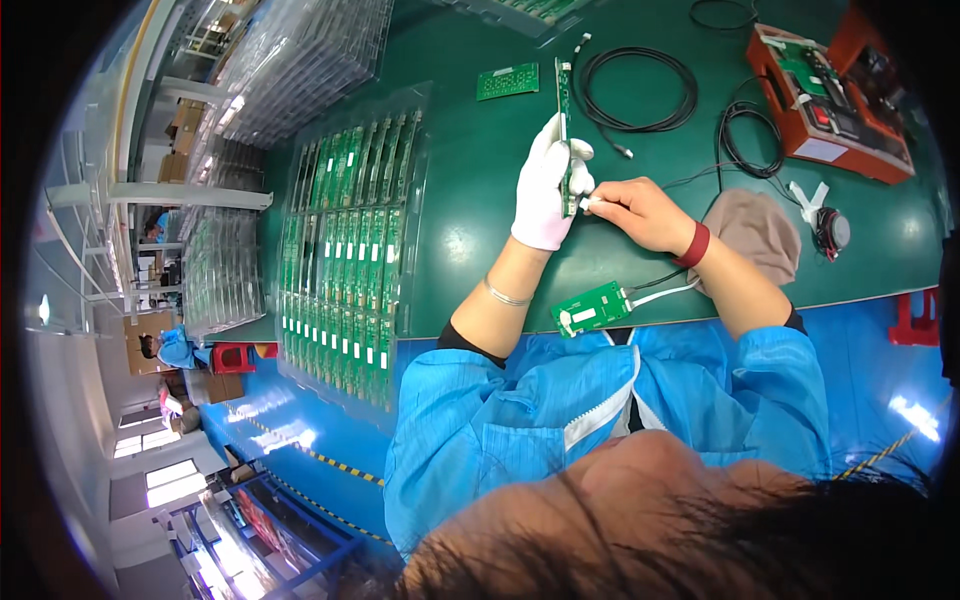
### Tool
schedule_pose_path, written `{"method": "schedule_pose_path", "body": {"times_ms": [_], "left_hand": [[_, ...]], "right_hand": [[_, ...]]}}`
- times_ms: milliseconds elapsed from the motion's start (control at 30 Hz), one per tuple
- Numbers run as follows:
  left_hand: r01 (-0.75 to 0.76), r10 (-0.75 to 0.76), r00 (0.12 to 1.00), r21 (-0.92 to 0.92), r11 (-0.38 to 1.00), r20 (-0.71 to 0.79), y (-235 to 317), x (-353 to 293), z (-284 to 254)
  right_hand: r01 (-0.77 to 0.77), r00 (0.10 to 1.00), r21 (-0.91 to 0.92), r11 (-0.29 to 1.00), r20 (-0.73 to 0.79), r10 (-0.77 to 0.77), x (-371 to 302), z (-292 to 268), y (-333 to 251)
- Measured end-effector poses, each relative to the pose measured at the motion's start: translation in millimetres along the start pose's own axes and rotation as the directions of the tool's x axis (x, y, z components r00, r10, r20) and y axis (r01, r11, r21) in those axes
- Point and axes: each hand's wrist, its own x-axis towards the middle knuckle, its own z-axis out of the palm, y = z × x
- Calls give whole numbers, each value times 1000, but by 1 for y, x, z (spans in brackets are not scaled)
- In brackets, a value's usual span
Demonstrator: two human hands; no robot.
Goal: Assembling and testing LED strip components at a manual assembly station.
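My left hand (543,195), in a white glove, grips a long narrow green circuit board (563,105) and holds it on edge above the table. Bare, with a red band at the wrist, my right hand (645,213) pinches a small white cable connector (588,203) at the board's near end. Whether the connector is seated in the board cannot be made out. Close to the table's front edge, between my forearms, lies a smaller green circuit board (592,308) with a black and a white cable on its right side.
Left of my hands, a clear plastic tray (408,190) holds rows of boards; stacked trays (300,70) stand behind it. Beyond my hands are a flat green board (508,82) and coiled black cable (690,90). Rightward lie a brown cloth (755,235), a small speaker (832,232) and an orange box (835,155).
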Motion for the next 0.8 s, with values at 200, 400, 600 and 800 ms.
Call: {"method": "schedule_pose_path", "body": {"times_ms": [200, 400, 600, 800], "left_hand": [[-29, 35, 999, 179, 983, -30, -9, 4, -2], [-30, 25, 999, 204, 979, 25, -12, 7, 0], [7, -18, 998, 181, 983, 62, -7, -9, 7], [14, -22, 999, 221, 975, 30, 11, -29, 29]], "right_hand": [[-57, 995, -12, 998, 83, 58, 6, -1, 9], [-70, 995, -53, 996, 74, 74, 4, -6, 7], [-142, 978, -64, 988, 145, 150, -4, -7, -12], [-138, 978, -52, 989, 150, 144, -12, -7, -46]]}}
